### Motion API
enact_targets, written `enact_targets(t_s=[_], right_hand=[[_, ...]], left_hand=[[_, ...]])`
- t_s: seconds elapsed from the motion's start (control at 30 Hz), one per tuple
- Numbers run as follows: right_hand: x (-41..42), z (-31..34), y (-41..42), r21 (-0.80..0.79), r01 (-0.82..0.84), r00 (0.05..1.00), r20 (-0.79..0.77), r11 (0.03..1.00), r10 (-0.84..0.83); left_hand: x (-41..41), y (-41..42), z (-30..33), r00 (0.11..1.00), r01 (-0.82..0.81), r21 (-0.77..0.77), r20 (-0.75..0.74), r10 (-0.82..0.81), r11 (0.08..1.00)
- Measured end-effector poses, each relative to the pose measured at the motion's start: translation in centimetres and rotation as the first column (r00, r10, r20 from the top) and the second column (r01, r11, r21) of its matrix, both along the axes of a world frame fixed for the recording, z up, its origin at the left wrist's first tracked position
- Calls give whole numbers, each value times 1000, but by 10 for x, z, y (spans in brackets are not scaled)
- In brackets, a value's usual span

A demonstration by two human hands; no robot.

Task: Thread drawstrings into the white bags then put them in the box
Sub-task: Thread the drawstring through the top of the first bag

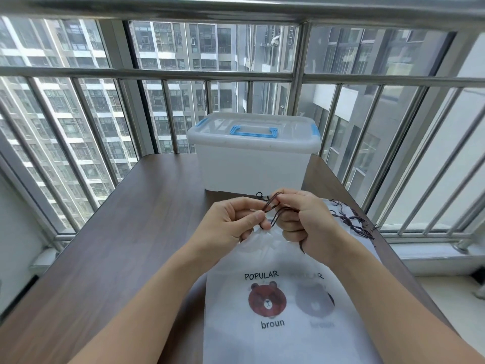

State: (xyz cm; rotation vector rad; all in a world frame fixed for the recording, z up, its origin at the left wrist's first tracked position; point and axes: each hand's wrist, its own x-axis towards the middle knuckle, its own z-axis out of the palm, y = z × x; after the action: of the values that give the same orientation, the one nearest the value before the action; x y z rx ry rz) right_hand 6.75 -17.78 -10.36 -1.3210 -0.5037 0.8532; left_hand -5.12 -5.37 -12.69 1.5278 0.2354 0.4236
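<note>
A white bag [283, 337] printed with a brown bear and the words POPULAR and broun lies on the wooden table in front of me. Another bag's print shows faintly through it on the right. My left hand [233, 222] pinches a dark brown drawstring [270, 206] just above the bag's top edge. My right hand [304, 219] holds the same drawstring a little to the right, fingers curled. A translucent white box [252, 164] with a blue handle stands behind my hands, its lid on.
A loose pile of dark drawstrings [351, 220] lies on the table to the right of my right hand. The brown table [126, 232] ends at a metal window railing [157, 74] behind the box and on both sides.
</note>
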Motion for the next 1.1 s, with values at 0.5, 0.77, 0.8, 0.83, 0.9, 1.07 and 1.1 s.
enact_targets(t_s=[0.5,0.77,0.8,0.83,0.9,1.07,1.1], right_hand=[[-8,4,2,-59,33,994,-98,998,-39],[-4,5,-3,-58,23,999,31,998,-21],[-1,7,-6,-53,27,996,92,998,-22],[3,9,-9,-40,25,989,146,999,-19],[9,12,-16,12,-25,975,222,1000,22],[-3,10,-17,103,-255,871,456,961,182],[-6,7,-15,104,-274,844,502,956,187]], left_hand=[[-4,-5,5,999,47,-57,-20,-48,997],[-5,-3,3,1000,4,-48,-31,-5,999],[-4,-1,2,999,-13,-54,-35,11,998],[-4,-1,3,999,-24,-66,-39,21,998],[-5,-1,4,999,-20,-82,-48,16,996],[-9,-7,7,997,1,-9,-80,-2,1000],[-10,-9,7,997,-9,20,-71,11,1000]])
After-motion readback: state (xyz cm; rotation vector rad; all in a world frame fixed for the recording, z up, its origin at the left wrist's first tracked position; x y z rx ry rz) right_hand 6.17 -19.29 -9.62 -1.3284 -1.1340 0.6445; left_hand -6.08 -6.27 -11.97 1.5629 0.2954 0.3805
